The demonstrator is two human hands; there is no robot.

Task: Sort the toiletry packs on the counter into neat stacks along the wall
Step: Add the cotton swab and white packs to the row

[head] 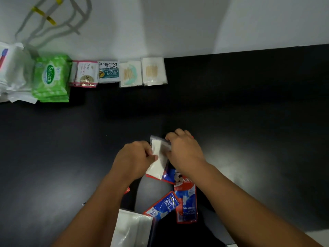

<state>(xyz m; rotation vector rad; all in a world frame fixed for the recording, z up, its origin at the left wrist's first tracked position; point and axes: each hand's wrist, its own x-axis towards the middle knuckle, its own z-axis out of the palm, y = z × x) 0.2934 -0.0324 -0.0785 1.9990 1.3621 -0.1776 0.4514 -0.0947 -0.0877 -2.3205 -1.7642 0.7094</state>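
Both hands pinch one flat white plastic sachet (pixel 158 155): left hand (pixel 137 157) at its left edge, right hand (pixel 185 152) at its top; wall stacks (pixel 99 73) lie far-left, nearer the left hand.

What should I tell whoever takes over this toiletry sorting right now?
Hands: left hand and right hand both pinch a white sachet over the counter.
Done: stacks along the wall, left to right: white packs, green Sanicare wipes, Dove sachets, Cream Silk sachets, two stick packs.
Left: the held sachet, the toothpaste sachets loose near the front edge, and a white pouch beside them.
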